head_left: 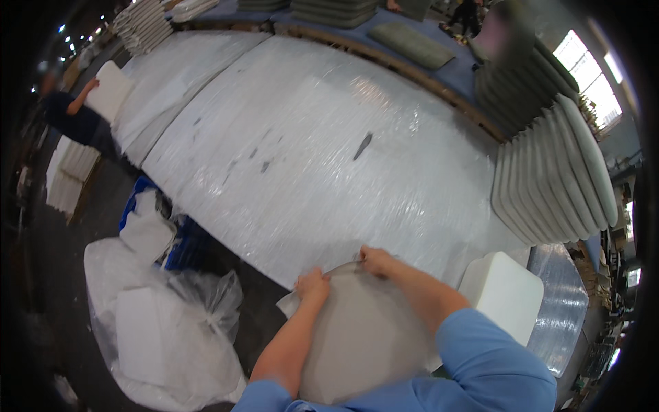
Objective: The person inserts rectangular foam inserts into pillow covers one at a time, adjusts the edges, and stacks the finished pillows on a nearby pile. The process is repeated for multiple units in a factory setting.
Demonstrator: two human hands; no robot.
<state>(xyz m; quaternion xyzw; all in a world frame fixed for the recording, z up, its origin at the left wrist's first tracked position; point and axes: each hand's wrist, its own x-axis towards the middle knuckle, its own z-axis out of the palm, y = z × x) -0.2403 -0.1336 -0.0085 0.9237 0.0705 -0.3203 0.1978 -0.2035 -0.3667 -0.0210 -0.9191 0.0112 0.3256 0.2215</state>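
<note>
A grey cushion [371, 336], its fabric surface facing up, lies between my forearms and against my body at the near edge of the table. Its far rim is pinched by my left hand [314, 285], which is closed at the far left corner. A short way to the right, my right hand [374, 261] is closed on the same rim. Whether the grey cover is fully closed around a filling cannot be made out. Just right of my right forearm stands a white foam pad [504, 292] with rounded corners.
A large table [288, 117] wrapped in clear film stretches ahead. Grey cushions [549, 172] stand in a row at the right. Bagged white foam [158, 323] and a blue crate [185, 244] sit at the left. Another person [79, 117] handles a white pad at the far left.
</note>
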